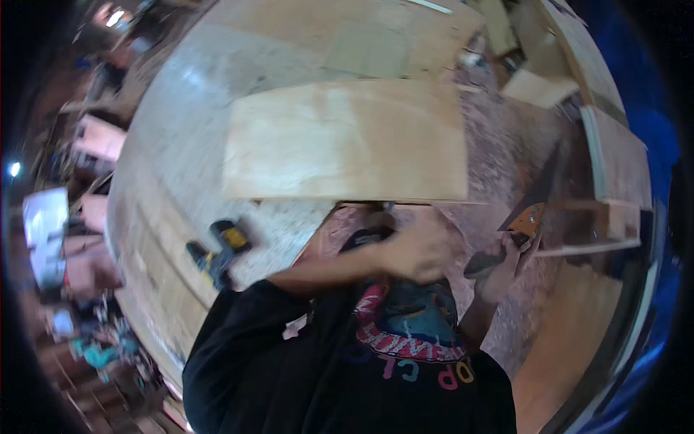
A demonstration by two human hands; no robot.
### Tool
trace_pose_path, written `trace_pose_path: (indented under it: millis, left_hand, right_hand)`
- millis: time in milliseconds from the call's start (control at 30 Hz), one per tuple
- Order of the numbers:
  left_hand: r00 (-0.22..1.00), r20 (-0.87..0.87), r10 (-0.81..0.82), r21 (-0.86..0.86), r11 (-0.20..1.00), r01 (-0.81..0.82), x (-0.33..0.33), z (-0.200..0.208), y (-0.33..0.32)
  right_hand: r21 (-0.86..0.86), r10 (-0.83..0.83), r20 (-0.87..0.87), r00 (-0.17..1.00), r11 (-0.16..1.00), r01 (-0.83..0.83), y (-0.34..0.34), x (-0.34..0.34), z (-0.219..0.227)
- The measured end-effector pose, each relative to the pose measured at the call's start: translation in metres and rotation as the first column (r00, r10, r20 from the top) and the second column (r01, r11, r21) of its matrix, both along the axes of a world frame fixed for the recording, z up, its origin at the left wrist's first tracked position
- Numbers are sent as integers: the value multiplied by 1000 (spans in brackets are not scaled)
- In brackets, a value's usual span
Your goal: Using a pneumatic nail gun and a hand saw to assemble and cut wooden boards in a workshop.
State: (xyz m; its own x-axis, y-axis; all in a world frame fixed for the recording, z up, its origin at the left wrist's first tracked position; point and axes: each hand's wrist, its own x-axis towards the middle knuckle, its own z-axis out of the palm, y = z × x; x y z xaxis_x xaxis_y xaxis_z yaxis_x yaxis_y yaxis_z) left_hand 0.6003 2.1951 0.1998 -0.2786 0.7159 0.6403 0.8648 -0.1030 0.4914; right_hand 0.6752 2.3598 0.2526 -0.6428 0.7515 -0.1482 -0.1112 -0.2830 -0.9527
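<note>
My right hand (506, 260) is closed round the handle of a hand saw (529, 215) with orange and dark parts. The dark blade points up and away, off the right side of the wooden board. My left arm reaches across my chest, and my left hand (423, 249) is in front of me, between the board's near edge and the saw. Motion smears its fingers, so what they hold, if anything, does not show. Just beyond it a pale rectangular wooden board (347, 141) lies flat on the worktable.
A black and yellow cordless drill (224, 249) rests on the worktable (181, 123) at left. Wooden panels and offcuts (538, 88) stand at the right, with a large brown sheet (571, 325) nearer. The dusty floor (499, 152) shows right of the board. Blurred clutter fills the far left.
</note>
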Motion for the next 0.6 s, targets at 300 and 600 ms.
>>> trace_pose_path:
  millis: [300, 600]
  left_hand:
    - [755, -85, 651, -158, 739, -655, -313, -109, 39]
    - [843, -87, 530, -449, 735, -508, -277, -101, 63]
  right_hand:
    - [205, 99, 308, 946, 964, -168, -4, -10, 34]
    - [230, 66, 725, 685, 915, -331, -10, -31, -14]
